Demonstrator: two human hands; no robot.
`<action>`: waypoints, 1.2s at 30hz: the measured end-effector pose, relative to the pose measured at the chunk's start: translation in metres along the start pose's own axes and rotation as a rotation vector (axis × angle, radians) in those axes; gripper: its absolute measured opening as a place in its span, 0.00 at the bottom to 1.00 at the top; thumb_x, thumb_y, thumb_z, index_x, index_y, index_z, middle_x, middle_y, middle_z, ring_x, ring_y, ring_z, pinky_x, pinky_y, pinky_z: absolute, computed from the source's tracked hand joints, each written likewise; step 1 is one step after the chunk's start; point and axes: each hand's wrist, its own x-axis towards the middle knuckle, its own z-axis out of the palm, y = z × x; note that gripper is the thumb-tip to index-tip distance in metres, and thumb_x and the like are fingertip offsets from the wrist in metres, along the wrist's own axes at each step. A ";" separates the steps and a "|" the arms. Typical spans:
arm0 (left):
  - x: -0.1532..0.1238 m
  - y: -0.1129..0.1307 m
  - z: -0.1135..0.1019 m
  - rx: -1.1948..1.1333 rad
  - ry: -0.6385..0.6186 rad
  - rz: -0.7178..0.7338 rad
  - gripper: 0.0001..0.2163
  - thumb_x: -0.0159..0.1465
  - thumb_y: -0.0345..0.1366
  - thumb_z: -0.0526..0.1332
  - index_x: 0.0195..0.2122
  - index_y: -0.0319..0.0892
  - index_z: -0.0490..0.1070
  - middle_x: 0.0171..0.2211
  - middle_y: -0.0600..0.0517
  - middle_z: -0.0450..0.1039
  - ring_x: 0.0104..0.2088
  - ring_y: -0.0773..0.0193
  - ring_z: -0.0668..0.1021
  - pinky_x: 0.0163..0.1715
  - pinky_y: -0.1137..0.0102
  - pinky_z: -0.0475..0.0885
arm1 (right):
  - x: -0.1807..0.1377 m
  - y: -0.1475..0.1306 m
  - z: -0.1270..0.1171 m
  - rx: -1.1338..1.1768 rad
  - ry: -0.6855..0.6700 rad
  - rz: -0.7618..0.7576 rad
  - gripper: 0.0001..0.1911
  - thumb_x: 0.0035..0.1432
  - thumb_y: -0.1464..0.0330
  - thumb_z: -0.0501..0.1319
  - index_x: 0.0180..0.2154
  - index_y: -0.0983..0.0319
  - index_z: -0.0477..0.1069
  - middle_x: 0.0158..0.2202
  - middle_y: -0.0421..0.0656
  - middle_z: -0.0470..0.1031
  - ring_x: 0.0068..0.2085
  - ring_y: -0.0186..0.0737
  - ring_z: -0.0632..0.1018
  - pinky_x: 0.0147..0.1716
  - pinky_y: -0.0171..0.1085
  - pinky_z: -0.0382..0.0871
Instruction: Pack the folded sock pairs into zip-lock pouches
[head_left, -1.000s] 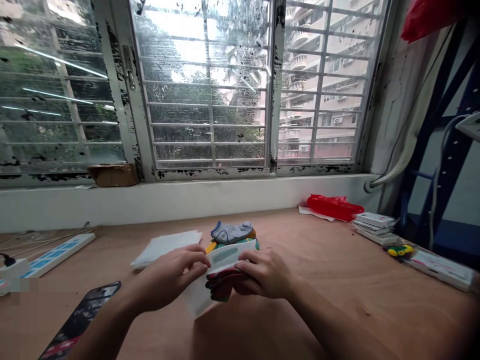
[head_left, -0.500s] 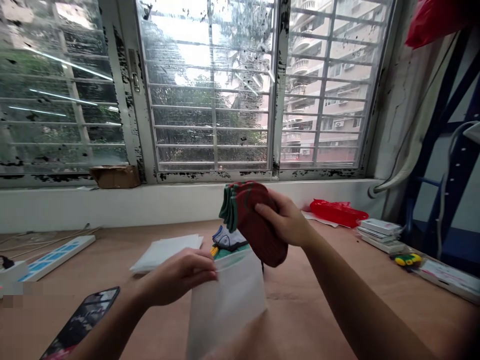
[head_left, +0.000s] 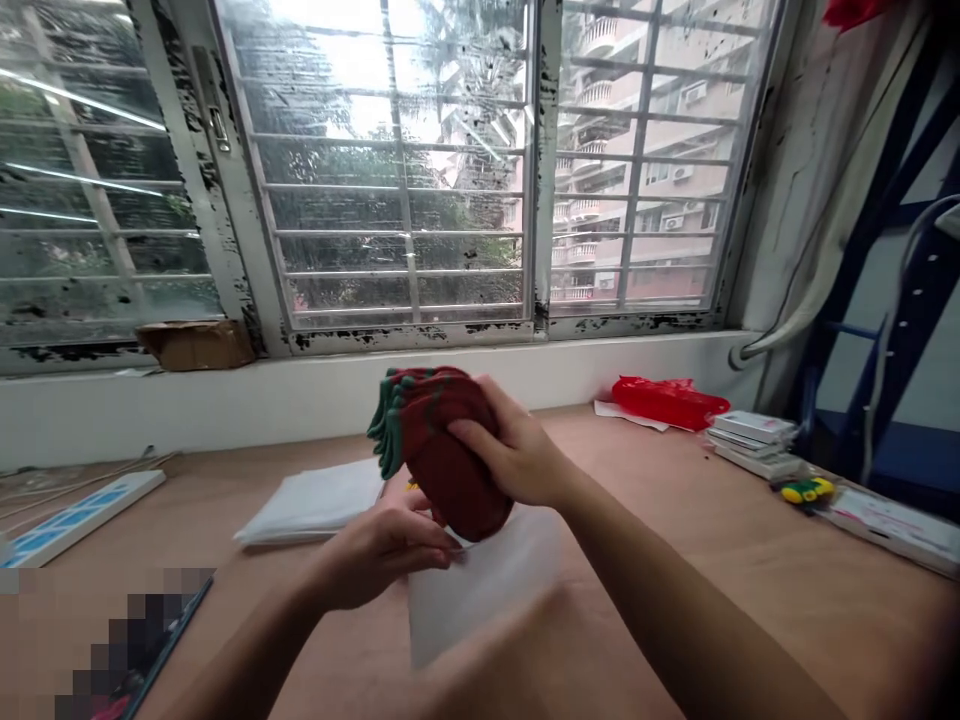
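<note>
My right hand (head_left: 517,450) grips a stack of dark red socks (head_left: 457,480) with green cuffs, thumb on the near side. The cuffs point left and the rounded end hangs down over the edge of a frosted plastic bag (head_left: 487,595). My left hand (head_left: 401,548) pinches that bag at its upper left edge, close under the socks. How wide the bag's mouth stands cannot be seen behind the socks. A bit of something yellow shows behind my left fingers; the rest of it is hidden.
A pile of white translucent bags (head_left: 311,508) lies left of my hands. A power strip (head_left: 86,515) is farther left. On the right are a red plastic bag (head_left: 667,402), stacked white boxes (head_left: 754,440) and a yellow-green item (head_left: 806,491). The window wall (head_left: 315,405) bounds the back.
The socks in my right hand have moved left and over the bag's edge, covering the other socks behind. My left hand with the bag has moved slightly right. The camera view has shifted.
</note>
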 end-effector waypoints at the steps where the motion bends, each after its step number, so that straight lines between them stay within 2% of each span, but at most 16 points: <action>1: -0.003 -0.003 0.002 -0.015 0.024 -0.014 0.16 0.65 0.50 0.59 0.37 0.46 0.81 0.42 0.47 0.75 0.41 0.58 0.74 0.42 0.67 0.69 | 0.000 0.001 0.001 -0.008 -0.051 0.006 0.09 0.63 0.63 0.56 0.45 0.58 0.63 0.37 0.38 0.74 0.38 0.37 0.73 0.41 0.37 0.67; 5: -0.018 -0.015 0.010 0.023 0.225 -0.145 0.15 0.61 0.51 0.62 0.31 0.46 0.81 0.34 0.49 0.76 0.36 0.58 0.74 0.37 0.67 0.71 | 0.000 0.006 -0.004 -0.079 -0.366 0.091 0.11 0.63 0.61 0.57 0.46 0.57 0.64 0.40 0.39 0.75 0.38 0.39 0.74 0.39 0.37 0.68; 8: -0.025 -0.024 0.016 0.073 0.325 -0.143 0.15 0.59 0.50 0.65 0.25 0.44 0.77 0.28 0.51 0.75 0.33 0.59 0.73 0.37 0.66 0.71 | -0.001 0.011 -0.013 -0.150 -0.600 0.141 0.14 0.62 0.63 0.58 0.50 0.57 0.66 0.44 0.42 0.77 0.40 0.41 0.76 0.38 0.38 0.69; 12: -0.029 -0.031 0.020 0.091 0.389 -0.080 0.11 0.59 0.45 0.67 0.29 0.42 0.77 0.40 0.46 0.75 0.44 0.53 0.73 0.47 0.62 0.70 | -0.001 0.021 -0.023 -0.160 -0.724 0.121 0.20 0.59 0.70 0.60 0.53 0.56 0.68 0.49 0.42 0.76 0.45 0.42 0.76 0.42 0.38 0.68; 15: -0.033 -0.036 0.025 0.066 0.472 -0.083 0.09 0.62 0.41 0.64 0.30 0.42 0.74 0.42 0.46 0.72 0.43 0.57 0.74 0.45 0.65 0.70 | -0.001 0.026 -0.025 -0.211 -0.788 0.152 0.16 0.57 0.72 0.60 0.47 0.57 0.73 0.45 0.41 0.78 0.42 0.41 0.76 0.39 0.37 0.68; 19: -0.037 -0.044 0.035 0.060 0.580 -0.111 0.06 0.64 0.39 0.61 0.37 0.42 0.73 0.43 0.46 0.72 0.43 0.59 0.74 0.42 0.68 0.70 | 0.000 0.024 -0.025 -0.281 -0.811 0.228 0.11 0.54 0.72 0.59 0.40 0.60 0.74 0.37 0.40 0.78 0.35 0.38 0.74 0.32 0.34 0.65; 22: -0.036 -0.046 0.043 -0.052 0.639 -0.221 0.12 0.64 0.41 0.61 0.46 0.43 0.70 0.40 0.48 0.74 0.34 0.64 0.74 0.33 0.71 0.70 | 0.001 0.022 -0.026 -0.325 -0.811 0.295 0.09 0.51 0.74 0.58 0.36 0.60 0.73 0.33 0.38 0.77 0.31 0.36 0.73 0.27 0.32 0.62; 24: -0.033 -0.045 0.046 -0.114 0.641 -0.303 0.13 0.63 0.44 0.62 0.43 0.41 0.71 0.33 0.51 0.74 0.28 0.67 0.72 0.29 0.73 0.67 | 0.002 0.022 -0.026 -0.342 -0.817 0.333 0.07 0.49 0.75 0.58 0.32 0.60 0.71 0.29 0.37 0.76 0.29 0.35 0.71 0.24 0.32 0.59; 27: -0.029 -0.043 0.047 -0.160 0.609 -0.360 0.15 0.62 0.47 0.62 0.30 0.39 0.73 0.25 0.53 0.71 0.27 0.66 0.71 0.27 0.73 0.65 | 0.001 0.025 -0.026 -0.334 -0.834 0.392 0.04 0.47 0.74 0.58 0.28 0.60 0.69 0.26 0.36 0.72 0.27 0.34 0.70 0.22 0.32 0.57; 29: -0.026 -0.040 0.047 -0.222 0.640 -0.367 0.16 0.62 0.48 0.62 0.29 0.39 0.74 0.26 0.52 0.73 0.29 0.65 0.73 0.28 0.73 0.67 | 0.000 0.028 -0.024 -0.293 -0.824 0.400 0.06 0.46 0.75 0.60 0.30 0.60 0.69 0.28 0.36 0.72 0.28 0.34 0.70 0.23 0.31 0.59; 33: -0.020 -0.033 0.048 -0.424 0.749 -0.424 0.18 0.59 0.51 0.64 0.36 0.38 0.77 0.32 0.48 0.78 0.34 0.59 0.77 0.33 0.70 0.71 | -0.002 0.035 -0.013 -0.148 -0.714 0.359 0.19 0.47 0.71 0.65 0.44 0.59 0.71 0.37 0.38 0.77 0.35 0.37 0.75 0.31 0.32 0.67; 36: -0.016 -0.028 0.046 -0.537 0.803 -0.448 0.19 0.57 0.51 0.65 0.38 0.38 0.78 0.33 0.47 0.79 0.35 0.58 0.79 0.34 0.69 0.72 | -0.003 0.043 -0.006 -0.053 -0.644 0.353 0.18 0.51 0.68 0.66 0.46 0.60 0.72 0.41 0.41 0.78 0.41 0.40 0.77 0.38 0.35 0.70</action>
